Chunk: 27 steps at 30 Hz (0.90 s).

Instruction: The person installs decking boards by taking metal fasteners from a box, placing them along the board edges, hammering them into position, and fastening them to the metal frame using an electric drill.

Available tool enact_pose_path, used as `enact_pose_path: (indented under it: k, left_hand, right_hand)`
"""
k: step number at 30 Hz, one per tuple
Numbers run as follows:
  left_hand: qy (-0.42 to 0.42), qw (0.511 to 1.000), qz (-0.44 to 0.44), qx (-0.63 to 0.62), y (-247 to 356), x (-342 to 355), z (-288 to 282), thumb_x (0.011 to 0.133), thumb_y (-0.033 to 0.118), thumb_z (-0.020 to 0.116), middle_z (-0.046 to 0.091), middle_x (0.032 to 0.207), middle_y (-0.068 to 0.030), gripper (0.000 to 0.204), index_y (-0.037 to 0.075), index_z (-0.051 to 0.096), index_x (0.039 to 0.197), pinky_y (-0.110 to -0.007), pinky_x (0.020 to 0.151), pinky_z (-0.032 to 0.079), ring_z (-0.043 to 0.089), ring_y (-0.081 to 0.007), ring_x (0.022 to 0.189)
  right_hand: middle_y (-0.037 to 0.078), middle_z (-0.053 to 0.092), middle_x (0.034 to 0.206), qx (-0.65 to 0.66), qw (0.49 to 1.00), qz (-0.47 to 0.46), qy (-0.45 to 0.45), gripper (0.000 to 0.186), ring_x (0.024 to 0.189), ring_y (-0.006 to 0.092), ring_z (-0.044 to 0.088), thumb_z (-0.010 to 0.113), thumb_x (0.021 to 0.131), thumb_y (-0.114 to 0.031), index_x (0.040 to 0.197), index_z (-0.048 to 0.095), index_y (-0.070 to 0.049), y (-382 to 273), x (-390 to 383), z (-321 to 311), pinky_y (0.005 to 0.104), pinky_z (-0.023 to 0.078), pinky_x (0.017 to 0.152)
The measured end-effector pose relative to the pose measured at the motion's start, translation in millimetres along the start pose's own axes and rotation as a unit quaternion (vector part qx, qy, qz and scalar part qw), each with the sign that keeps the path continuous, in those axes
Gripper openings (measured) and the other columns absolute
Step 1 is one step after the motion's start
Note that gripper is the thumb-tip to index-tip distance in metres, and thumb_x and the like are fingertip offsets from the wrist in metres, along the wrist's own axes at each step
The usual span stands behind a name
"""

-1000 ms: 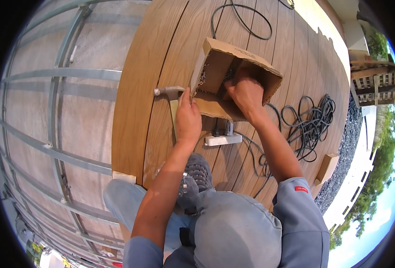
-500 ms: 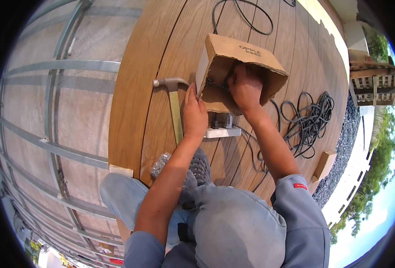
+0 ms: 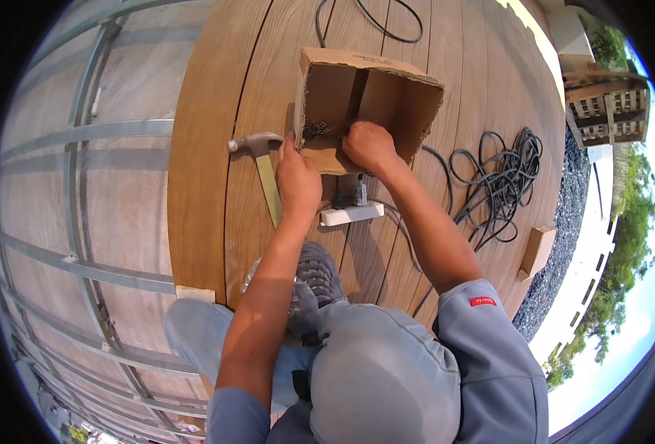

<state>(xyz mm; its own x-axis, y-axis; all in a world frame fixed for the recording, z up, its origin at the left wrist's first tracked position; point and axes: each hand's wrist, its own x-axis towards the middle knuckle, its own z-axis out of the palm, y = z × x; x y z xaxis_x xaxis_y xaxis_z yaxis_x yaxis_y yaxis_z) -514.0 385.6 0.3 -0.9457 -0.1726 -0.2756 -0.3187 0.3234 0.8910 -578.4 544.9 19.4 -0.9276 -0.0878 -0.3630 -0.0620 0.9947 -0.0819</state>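
An open cardboard box (image 3: 405, 103) lies tipped on the wooden deck boards (image 3: 209, 170), its opening toward me. A small pile of dark screws (image 3: 315, 131) sits in its near left corner. My left hand (image 3: 298, 177) grips the box's near left edge, thumb against the wall. My right hand (image 3: 368, 144) is inside the box just right of the screws, fingers curled; whether they hold anything is hidden. A hammer (image 3: 257, 142) with a yellowish handle lies on the boards, right beside my left hand.
A white power strip (image 3: 351, 213) with a plug lies just below the box. A tangle of black cable (image 3: 498, 177) lies at right, a wooden block (image 3: 538, 250) near the deck's edge. Bare metal frame rails (image 3: 68, 137) run at left. My shoe (image 3: 312, 270) rests below the hands.
The box has turned so more of its inside shows. My right hand went deeper into it toward the screws. My left hand shifted from near the hammer head to the box's edge.
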Motion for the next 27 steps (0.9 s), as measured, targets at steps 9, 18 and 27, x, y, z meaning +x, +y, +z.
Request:
enact_pose_path:
  k: [9, 18, 27]
  left_hand:
    - [-0.016, 1.000, -0.013, 0.002, 8.0, -0.5, -6.7, 0.095, -0.001, 0.043, 0.051, 0.142, -0.0317, 0.048, -0.014, 0.044, 0.141, -0.044, 0.113, 0.041, 0.051, -0.0445, 0.131]
    - [-0.023, 0.999, -0.016, 0.029, 11.9, -5.8, -4.2, 0.094, -0.003, 0.044, 0.050, 0.142, -0.0325, 0.048, -0.016, 0.044, 0.140, -0.045, 0.113, 0.040, 0.050, -0.0460, 0.132]
    - [-0.002, 1.000, -0.019, -0.007, 8.8, -4.8, -2.5, 0.094, -0.002, 0.044, 0.048, 0.145, -0.0317, 0.049, -0.015, 0.043, 0.141, -0.045, 0.114, 0.039, 0.049, -0.0453, 0.133]
  right_hand:
    - [0.021, 0.074, 0.098, 0.050, 0.979, -0.043, -0.194, 0.028, 0.097, 0.0391, 0.070, 0.056, 0.087, -0.020, 0.095, 0.076, -0.003, 20.2, 9.8, -25.3, 0.0457, 0.058, 0.082]
    - [0.010, 0.076, 0.084, -0.201, 0.966, -0.159, -0.025, 0.019, 0.080, 0.0255, 0.076, 0.060, 0.087, -0.019, 0.090, 0.076, -0.009, -4.1, -18.7, -31.3, 0.0370, 0.059, 0.070]
    - [0.015, 0.074, 0.076, -0.034, 0.953, -0.072, -0.293, 0.025, 0.074, 0.0292, 0.074, 0.055, 0.089, -0.014, 0.095, 0.076, -0.001, -18.8, 7.4, -60.3, 0.0411, 0.058, 0.070]
